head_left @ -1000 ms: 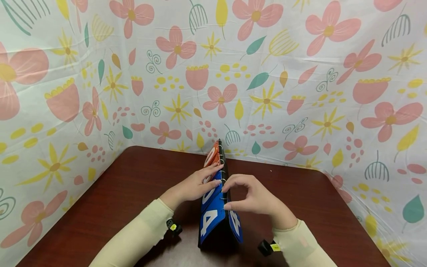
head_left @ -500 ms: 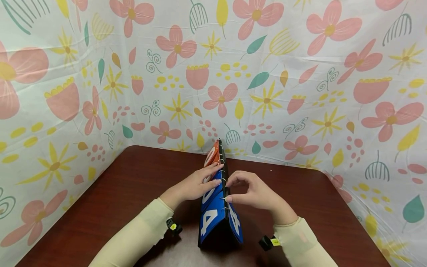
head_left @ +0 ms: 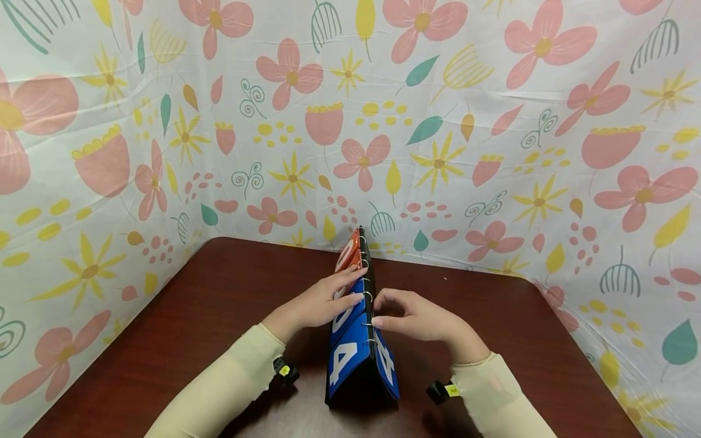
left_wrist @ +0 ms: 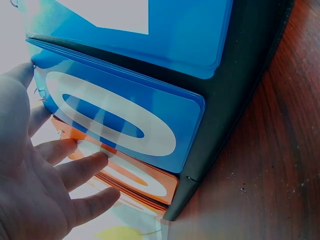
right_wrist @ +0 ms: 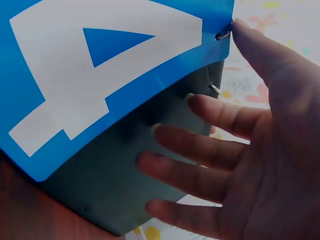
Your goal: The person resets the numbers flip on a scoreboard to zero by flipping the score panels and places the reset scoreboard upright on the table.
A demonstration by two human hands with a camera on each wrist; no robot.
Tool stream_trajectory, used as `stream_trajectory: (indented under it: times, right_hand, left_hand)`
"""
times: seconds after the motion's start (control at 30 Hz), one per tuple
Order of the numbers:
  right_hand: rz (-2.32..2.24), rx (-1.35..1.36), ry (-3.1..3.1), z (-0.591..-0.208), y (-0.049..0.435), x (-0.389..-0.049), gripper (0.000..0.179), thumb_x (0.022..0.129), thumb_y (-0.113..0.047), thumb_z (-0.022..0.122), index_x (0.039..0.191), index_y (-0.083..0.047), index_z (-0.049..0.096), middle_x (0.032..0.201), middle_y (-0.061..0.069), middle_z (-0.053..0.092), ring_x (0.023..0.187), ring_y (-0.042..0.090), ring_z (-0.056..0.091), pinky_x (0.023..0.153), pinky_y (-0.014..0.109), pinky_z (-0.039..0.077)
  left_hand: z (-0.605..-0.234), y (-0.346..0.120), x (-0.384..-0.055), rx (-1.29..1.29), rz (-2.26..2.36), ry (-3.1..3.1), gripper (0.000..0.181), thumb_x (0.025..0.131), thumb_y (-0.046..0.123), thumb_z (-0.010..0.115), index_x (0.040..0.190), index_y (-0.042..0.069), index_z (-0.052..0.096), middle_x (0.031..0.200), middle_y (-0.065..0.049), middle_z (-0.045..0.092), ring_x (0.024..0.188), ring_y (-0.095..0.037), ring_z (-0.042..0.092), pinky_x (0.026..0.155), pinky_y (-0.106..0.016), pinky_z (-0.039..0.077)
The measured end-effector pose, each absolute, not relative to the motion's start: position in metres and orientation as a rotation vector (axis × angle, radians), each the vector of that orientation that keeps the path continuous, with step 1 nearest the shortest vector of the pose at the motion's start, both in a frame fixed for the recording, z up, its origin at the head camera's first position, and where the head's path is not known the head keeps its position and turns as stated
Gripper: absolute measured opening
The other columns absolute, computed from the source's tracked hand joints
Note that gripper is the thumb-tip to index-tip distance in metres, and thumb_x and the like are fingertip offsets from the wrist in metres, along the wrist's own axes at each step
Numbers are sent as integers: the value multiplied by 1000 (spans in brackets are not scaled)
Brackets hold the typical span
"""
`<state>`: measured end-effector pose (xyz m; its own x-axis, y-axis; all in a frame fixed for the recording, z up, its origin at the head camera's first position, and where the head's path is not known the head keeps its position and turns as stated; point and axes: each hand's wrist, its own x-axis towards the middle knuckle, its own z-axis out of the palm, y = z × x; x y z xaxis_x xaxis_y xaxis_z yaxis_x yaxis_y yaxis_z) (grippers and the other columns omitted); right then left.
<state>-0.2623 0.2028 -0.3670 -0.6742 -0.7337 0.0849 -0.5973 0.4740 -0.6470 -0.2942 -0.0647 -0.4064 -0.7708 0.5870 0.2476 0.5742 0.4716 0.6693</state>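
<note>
A tabletop flip scoreboard stands like a tent, its black backing carrying number cards on metal rings along the top ridge. My left hand rests on the far-left face, fingertips at the ridge, over a blue card with a white 0 and an orange card. On the other side, my right hand has its thumb tip at a ring of the blue card with a white 4. Its other fingers extend loosely before the bare black backing and pinch nothing.
The scoreboard stands on a dark red-brown wooden table. A white cloth with a flower print hangs behind and at the sides. Black wrist straps with yellow tags hang below both sleeves.
My right hand has shifted slightly forward along the ridge, its thumb going from near the end ring to the ring beyond it. The left hand and scoreboard have stayed put.
</note>
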Motion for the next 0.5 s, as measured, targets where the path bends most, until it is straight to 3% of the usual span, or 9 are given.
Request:
stream_trajectory:
  times: [0.2,0.5]
  right_hand:
    - [-883,-1182,2441,-369,204,-265,14,102,-36,63,108,-23,64,89,-4,65,78,11,59,69,27,52]
    - [-909,-1162,2355,-372,206,-265,18,96,-35,72,106,-20,67,91,-3,73,81,10,68,77,30,61]
  left_hand:
    - [-405,-64,-293,1048,1215,2678,63,101,63,49,158,50,28,171,9,26,158,-21,29,123,-58,33]
    - [-405,-64,-294,1027,1212,2681,62,101,62,50,158,51,27,170,10,26,158,-20,30,123,-58,34]
